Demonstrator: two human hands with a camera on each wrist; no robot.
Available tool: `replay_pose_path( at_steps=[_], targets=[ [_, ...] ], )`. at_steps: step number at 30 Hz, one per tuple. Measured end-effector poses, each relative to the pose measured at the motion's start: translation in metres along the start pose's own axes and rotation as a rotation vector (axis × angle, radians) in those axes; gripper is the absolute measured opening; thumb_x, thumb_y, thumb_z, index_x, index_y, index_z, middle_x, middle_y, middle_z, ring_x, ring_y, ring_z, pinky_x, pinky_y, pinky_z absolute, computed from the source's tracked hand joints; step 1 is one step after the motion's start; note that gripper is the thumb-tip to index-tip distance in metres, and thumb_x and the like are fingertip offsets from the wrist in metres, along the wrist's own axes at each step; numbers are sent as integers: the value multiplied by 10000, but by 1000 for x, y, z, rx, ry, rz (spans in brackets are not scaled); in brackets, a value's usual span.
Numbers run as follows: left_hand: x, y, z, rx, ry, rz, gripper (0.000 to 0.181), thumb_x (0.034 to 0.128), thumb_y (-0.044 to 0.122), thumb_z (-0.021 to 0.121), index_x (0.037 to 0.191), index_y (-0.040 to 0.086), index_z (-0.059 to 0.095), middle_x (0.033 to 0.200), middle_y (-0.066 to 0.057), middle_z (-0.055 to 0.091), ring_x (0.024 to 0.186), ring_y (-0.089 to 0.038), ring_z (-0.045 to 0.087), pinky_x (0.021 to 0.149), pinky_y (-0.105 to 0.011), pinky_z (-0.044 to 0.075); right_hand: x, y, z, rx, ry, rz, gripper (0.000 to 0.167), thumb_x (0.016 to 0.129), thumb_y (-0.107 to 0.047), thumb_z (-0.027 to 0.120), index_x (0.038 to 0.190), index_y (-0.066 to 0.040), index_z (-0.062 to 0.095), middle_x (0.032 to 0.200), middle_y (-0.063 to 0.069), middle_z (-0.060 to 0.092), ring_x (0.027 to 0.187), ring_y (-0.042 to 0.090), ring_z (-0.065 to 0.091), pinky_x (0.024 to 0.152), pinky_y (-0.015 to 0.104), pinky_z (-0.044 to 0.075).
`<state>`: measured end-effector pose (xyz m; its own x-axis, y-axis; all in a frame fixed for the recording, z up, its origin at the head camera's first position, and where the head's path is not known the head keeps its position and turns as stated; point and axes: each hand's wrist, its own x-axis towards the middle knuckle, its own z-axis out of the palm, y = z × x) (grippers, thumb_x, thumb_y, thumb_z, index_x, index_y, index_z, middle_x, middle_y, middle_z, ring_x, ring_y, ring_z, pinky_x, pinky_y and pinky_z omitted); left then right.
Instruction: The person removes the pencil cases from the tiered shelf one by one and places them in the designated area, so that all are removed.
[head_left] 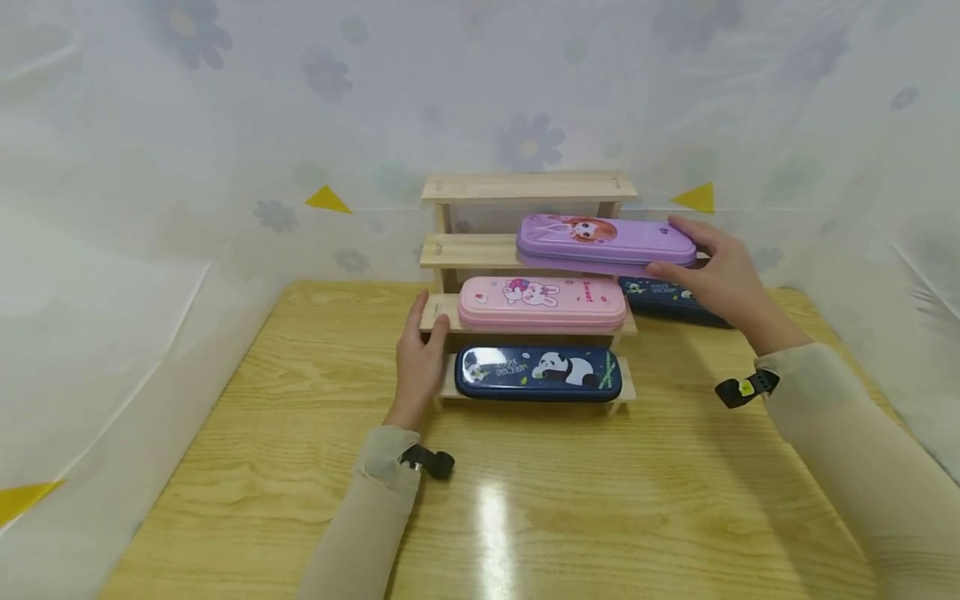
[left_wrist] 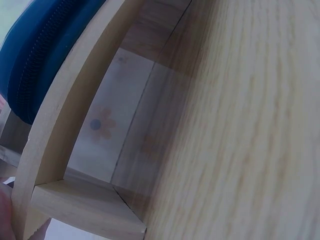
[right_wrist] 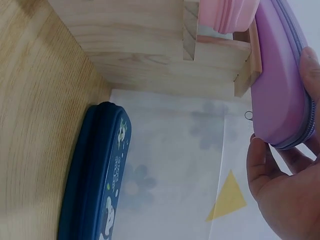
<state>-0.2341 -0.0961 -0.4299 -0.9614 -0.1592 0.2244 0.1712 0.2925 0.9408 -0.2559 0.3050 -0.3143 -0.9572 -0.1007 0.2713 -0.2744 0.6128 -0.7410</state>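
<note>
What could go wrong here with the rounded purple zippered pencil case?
If the right hand lets go now, the purple case might tip or drop, since its right end overhangs the pale wooden stepped stand.

Lowering it forward could nudge the rounded pink rabbit case one tier below.

Should the left hand slip from the stand's left end, a push might shift the stand.

Legible lettering: "Sweet" at the right end of the pink case (head_left: 540, 304); "CUTE PANDA" on the left half of the near navy case (head_left: 538, 375). Lettering on the right-hand navy case (right_wrist: 95, 170) is indistinct.
</note>
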Motion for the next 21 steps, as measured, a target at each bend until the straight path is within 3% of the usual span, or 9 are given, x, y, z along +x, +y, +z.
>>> replay_pose_path(
  at_steps=[11, 16, 21],
  targets=[
    [-1, 0, -1, 6, -3, -10, 589, 1022, 452, 480, 1561, 303, 294, 1581, 55, 307, 1436, -170, 286, 1178, -387, 229, -12, 10, -14, -18, 11, 38, 811, 889, -306, 748, 1562, -237, 303, 1560, 142, 314, 1123, 193, 494, 736, 55, 458],
    [0, -1, 0, 6, -10, -11, 599, 1025, 446, 473, 1567, 271, 289, 1583, 54, 302, 1437, -174, 285, 1178, -391, 227, -18, 17, -22, -26, 29, 51, 825, 887, -289, 754, 1566, -210, 293, 1561, 147, 310, 1055, 125, 508, 707, 63, 462],
    [1, -1, 1, 5, -14, -16, 584, 1027, 441, 472, 1564, 314, 279, 1585, 64, 295, 1440, -167, 276, 1181, -386, 219, -26, 20, -30, -22, 39, 58, 824, 889, -276, 754, 1567, -232, 287, 1572, 135, 294, 1055, 76, 509, 722, 59, 466]
  ],
)
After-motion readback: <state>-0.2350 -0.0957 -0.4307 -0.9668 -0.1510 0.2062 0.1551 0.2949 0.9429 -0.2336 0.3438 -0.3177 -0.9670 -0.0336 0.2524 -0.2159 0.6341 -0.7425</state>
